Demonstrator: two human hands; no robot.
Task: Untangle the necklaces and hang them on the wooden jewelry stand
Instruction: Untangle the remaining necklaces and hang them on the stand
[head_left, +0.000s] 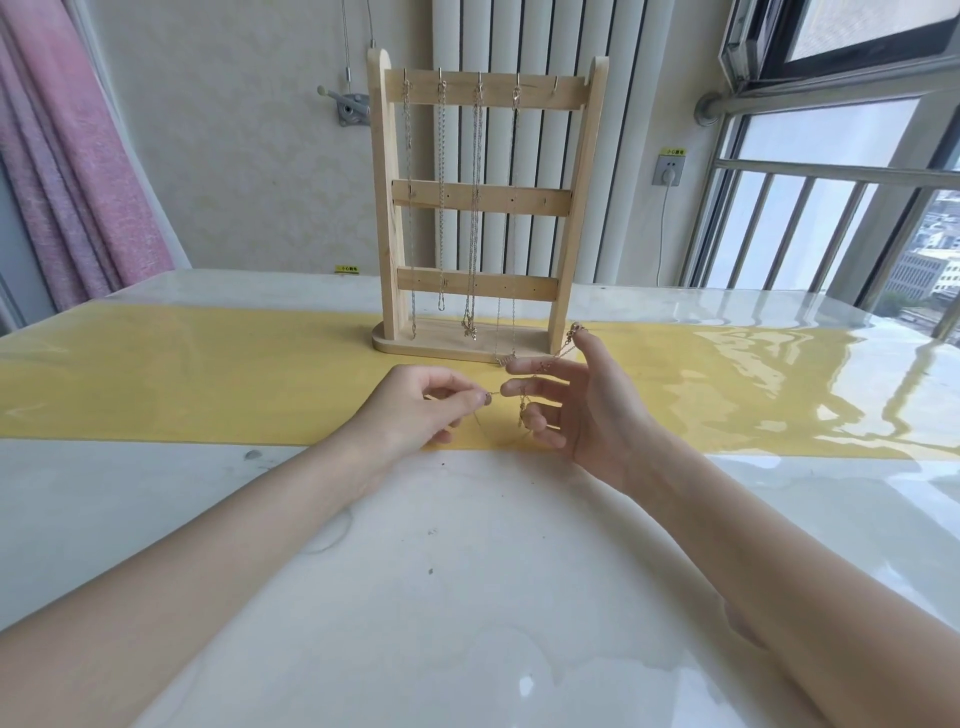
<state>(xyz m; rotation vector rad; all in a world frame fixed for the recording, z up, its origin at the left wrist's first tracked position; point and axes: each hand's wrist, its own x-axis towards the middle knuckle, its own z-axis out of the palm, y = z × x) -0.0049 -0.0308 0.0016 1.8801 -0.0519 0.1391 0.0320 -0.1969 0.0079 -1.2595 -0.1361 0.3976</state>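
A wooden jewelry stand (480, 200) with three cross slats stands upright on the yellow strip of the table. Several thin chains (476, 208) hang from the hooks on its top slat; the rightmost hook looks bare. In front of the stand, a fine gold necklace (558, 353) runs between both hands. My left hand (421, 408) pinches one end of it between thumb and forefinger. My right hand (576, 402) has its fingers spread, with the chain draped over the fingertips and up to the thumb tip.
The glossy white table (467, 571) carries a yellow runner (208, 374) across its width. A radiator, a wall socket (668, 170) with a cord, and a pink curtain (67, 156) lie behind. Window bars stand at the right.
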